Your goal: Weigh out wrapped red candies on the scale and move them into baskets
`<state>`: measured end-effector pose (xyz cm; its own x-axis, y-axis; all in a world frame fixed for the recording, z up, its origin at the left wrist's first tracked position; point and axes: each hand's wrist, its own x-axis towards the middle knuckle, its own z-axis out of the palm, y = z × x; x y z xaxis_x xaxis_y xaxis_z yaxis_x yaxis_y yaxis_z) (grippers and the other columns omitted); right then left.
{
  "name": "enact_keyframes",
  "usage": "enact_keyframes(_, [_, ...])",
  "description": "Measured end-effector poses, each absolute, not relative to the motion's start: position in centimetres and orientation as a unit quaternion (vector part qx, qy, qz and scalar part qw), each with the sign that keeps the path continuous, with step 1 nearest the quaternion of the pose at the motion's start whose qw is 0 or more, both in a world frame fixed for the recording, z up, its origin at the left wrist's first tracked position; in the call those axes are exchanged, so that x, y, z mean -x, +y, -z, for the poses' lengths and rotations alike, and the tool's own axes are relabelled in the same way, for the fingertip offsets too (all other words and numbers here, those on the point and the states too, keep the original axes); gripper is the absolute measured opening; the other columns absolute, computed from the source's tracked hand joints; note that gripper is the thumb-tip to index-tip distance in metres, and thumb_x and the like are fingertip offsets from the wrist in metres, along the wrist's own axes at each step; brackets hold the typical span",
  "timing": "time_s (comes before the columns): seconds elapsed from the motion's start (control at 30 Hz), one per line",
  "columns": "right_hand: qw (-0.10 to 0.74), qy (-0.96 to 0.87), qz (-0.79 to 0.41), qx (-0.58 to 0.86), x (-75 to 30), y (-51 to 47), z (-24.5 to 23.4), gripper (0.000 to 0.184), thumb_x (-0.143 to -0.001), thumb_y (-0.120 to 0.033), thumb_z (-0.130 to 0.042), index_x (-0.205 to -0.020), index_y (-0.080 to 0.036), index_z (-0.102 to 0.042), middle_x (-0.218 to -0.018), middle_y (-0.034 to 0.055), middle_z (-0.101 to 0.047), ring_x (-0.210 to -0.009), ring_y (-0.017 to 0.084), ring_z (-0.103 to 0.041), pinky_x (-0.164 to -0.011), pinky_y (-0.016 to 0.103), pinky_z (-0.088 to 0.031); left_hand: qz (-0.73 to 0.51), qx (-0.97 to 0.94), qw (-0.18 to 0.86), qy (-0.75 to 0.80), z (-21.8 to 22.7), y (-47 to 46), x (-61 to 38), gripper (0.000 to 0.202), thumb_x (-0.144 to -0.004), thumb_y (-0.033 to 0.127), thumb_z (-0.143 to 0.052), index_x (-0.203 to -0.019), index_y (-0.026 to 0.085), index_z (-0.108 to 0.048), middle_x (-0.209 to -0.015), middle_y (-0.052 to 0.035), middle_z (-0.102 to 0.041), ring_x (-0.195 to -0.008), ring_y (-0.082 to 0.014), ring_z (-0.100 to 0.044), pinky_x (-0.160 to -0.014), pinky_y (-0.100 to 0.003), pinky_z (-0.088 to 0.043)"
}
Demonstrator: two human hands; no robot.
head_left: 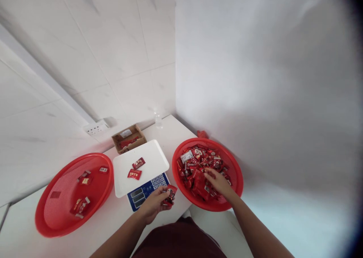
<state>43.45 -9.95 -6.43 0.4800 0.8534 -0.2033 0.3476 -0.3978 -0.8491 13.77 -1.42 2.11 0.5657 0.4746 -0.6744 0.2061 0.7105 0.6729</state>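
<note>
My left hand (154,203) is closed around one or more small red snack packets (170,193), just in front of the scale's blue keypad panel (147,190). Two similar red packets (134,174) lie on the white weighing pan (153,152) of the scale. Over on the right, my right hand (217,180) reaches into a red plastic basket (238,163) heaped with such packets. Its fingers pinch a red packet (200,183) at the top of the heap; part of the grip is hidden.
At the left stands another red basket (41,212) with several packets inside. Behind the scale is an open cardboard box (140,133) holding red packets. A clear plastic item (158,120) and a red bundle (202,134) sit near the wall. White walls border the white table (164,131).
</note>
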Motion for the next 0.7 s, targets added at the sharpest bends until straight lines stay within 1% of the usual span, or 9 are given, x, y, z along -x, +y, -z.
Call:
enact_keyframes(0.07, [0.385,-0.354,-0.227,0.821,-45.7,-9.2,6.8,0.053,-0.078,-0.044,-0.050,-0.122,-0.016,-0.055,-0.128,0.0140,-0.058,-0.122,0.026,-0.050,-0.106,0.045,-0.036,-0.079,-0.375,0.804,0.455,-2.1,-1.5,-14.7,0.047,-0.065,0.049,-0.075,-0.093,0.017,-0.055,-0.081,-0.0021,-0.064,-0.072,-0.0128,-0.062,-0.069,-0.026,-0.045])
enact_keyframes(0.13, [0.375,-0.348,-0.178,0.841,-47.5,-8.3,7.5,0.059,-0.077,-0.039,-0.051,-0.130,-0.015,-0.047,-0.133,0.0157,-0.053,-0.127,0.027,-0.045,-0.108,0.047,-0.033,-0.074,-0.379,0.804,0.452,-2.2,-1.5,-15.7,0.046,-0.065,0.048,-0.075,-0.092,0.017,-0.055,-0.081,-0.0024,-0.065,-0.071,-0.0127,-0.061,-0.068,-0.026,-0.045])
enact_keyframes(0.2, [0.369,-0.367,-0.186,0.833,-48.0,-7.4,8.3,0.063,-0.075,-0.036,-0.053,-0.134,-0.016,-0.043,-0.136,0.0148,-0.051,-0.130,0.026,-0.043,-0.109,0.047,-0.032,-0.070,-0.383,0.805,0.447,-2.2,-1.5,-16.6,0.045,-0.064,0.047,-0.075,-0.092,0.017,-0.056,-0.081,-0.0023,-0.065,-0.070,-0.0126,-0.061,-0.068,-0.026,-0.045])
enact_keyframes(0.23, [0.368,-0.381,-0.196,0.825,-47.7,-7.1,8.7,0.062,-0.074,-0.035,-0.055,-0.133,-0.017,-0.045,-0.136,0.0142,-0.052,-0.130,0.026,-0.043,-0.109,0.047,-0.031,-0.069,-0.385,0.805,0.446,-2.2,-1.5,-17.0,0.045,-0.064,0.046,-0.075,-0.093,0.017,-0.056,-0.081,-0.0021,-0.064,-0.070,-0.0126,-0.061,-0.068,-0.026,-0.045])
enact_keyframes(0.37, [0.360,-0.463,-0.239,0.774,-44.3,-7.2,9.0,0.047,-0.072,-0.036,-0.059,-0.117,-0.021,-0.061,-0.129,0.0102,-0.059,-0.124,0.025,-0.050,-0.108,0.044,-0.035,-0.065,-0.384,0.800,0.458,-1.9,-1.4,-18.5,0.045,-0.062,0.044,-0.077,-0.091,0.017,-0.056,-0.076,-0.0007,-0.063,-0.067,-0.0126,-0.061,-0.067,-0.027,-0.046])
enact_keyframes(0.43, [0.350,-0.517,-0.270,0.733,-43.4,-7.8,8.6,0.040,-0.076,-0.039,-0.057,-0.112,-0.023,-0.064,-0.125,0.0085,-0.062,-0.120,0.023,-0.053,-0.106,0.042,-0.037,-0.063,-0.379,0.797,0.465,-1.6,-1.2,-19.0,0.044,-0.062,0.043,-0.077,-0.089,0.017,-0.055,-0.074,-0.0004,-0.063,-0.066,-0.0126,-0.061,-0.067,-0.027,-0.046])
enact_keyframes(0.5, [0.330,-0.534,-0.272,0.729,-43.9,-8.2,8.3,0.038,-0.082,-0.041,-0.049,-0.113,-0.024,-0.063,-0.125,0.0066,-0.062,-0.118,0.020,-0.054,-0.104,0.038,-0.039,-0.065,-0.376,0.797,0.468,-1.4,-1.0,-19.4,0.042,-0.062,0.042,-0.077,-0.088,0.017,-0.055,-0.074,-0.0005,-0.063,-0.065,-0.0124,-0.060,-0.067,-0.027,-0.047])
enact_keyframes(0.6, [0.293,-0.475,-0.215,0.801,-46.7,-7.8,8.3,0.042,-0.088,-0.037,-0.038,-0.119,-0.019,-0.059,-0.130,0.0106,-0.057,-0.122,0.021,-0.050,-0.106,0.038,-0.037,-0.070,-0.375,0.797,0.468,-1.2,-0.6,-19.8,0.041,-0.064,0.042,-0.076,-0.088,0.017,-0.055,-0.075,-0.0006,-0.064,-0.065,-0.0123,-0.060,-0.067,-0.027,-0.047])
enact_keyframes(0.7, [0.267,-0.435,-0.185,0.840,-49.1,-6.6,9.1,0.046,-0.085,-0.031,-0.042,-0.126,-0.013,-0.051,-0.138,0.0177,-0.048,-0.131,0.027,-0.041,-0.109,0.044,-0.031,-0.070,-0.374,0.795,0.472,-1.3,-0.4,-20.0,0.040,-0.064,0.041,-0.077,-0.088,0.017,-0.055,-0.076,-0.0006,-0.064,-0.064,-0.0119,-0.060,-0.065,-0.026,-0.046])
